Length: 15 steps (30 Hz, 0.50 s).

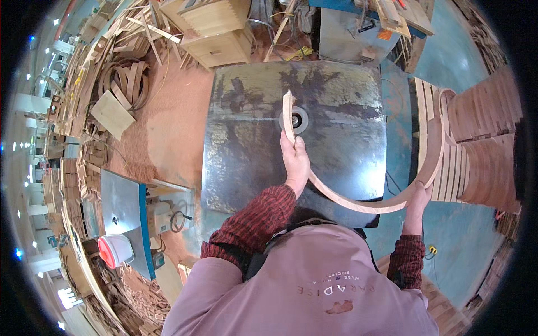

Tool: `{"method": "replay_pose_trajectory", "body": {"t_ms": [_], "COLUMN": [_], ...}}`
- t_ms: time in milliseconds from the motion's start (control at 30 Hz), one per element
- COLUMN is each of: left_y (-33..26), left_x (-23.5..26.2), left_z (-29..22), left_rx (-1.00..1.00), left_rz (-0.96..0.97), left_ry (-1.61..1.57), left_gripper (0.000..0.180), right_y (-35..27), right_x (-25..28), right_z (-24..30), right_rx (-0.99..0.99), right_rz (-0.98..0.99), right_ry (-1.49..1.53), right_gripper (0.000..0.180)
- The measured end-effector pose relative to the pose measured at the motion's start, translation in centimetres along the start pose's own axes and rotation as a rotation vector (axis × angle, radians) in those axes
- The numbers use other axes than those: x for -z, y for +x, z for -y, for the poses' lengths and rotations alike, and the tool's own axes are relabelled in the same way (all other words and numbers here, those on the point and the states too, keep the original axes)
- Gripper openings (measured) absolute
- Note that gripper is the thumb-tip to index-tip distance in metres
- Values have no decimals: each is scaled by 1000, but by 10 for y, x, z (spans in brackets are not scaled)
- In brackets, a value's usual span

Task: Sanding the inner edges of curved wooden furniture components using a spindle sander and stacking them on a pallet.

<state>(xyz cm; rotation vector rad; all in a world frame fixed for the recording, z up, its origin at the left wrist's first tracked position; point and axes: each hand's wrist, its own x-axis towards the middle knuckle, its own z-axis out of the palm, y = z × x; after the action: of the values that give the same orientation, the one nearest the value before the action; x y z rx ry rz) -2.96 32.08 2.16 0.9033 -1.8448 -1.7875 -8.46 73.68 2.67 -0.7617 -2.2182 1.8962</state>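
Observation:
Both my hands are closed on a long, curved wooden strip (358,206), bent like a large open hoop. My left hand (297,159) grips it near its far left end, over the dark metal machine table (246,168). That end lies right beside the round spindle cutter (301,119) in the table; whether it touches cannot be made out. Beyond the table's right edge, my right hand (417,197) holds the strip lower along its curve. From there the strip rises and bends away over the slatted stack on the right.
Stacked curved wooden pieces (485,106) and a slatted pallet (448,173) stand at right. To the left are a smaller blue-edged machine table (120,196), a white bucket with a red lid (115,250) and sawdust (162,123). Wooden cabinets (216,47) stand behind.

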Motion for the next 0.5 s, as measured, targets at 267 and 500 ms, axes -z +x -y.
{"method": "replay_pose_trajectory", "body": {"t_ms": [267, 500], "left_y": [75, 148], "left_x": [-8, -10], "left_z": [7, -35], "left_rx": [-170, -174], "left_rz": [13, 18], "left_ry": [10, 78], "left_gripper": [52, 36], "right_y": [2, 37], "right_x": [-55, -115], "right_z": [20, 27], "right_rx": [23, -12], "right_rz": [-80, -17], "right_ry": [34, -153], "right_gripper": [34, 60]}}
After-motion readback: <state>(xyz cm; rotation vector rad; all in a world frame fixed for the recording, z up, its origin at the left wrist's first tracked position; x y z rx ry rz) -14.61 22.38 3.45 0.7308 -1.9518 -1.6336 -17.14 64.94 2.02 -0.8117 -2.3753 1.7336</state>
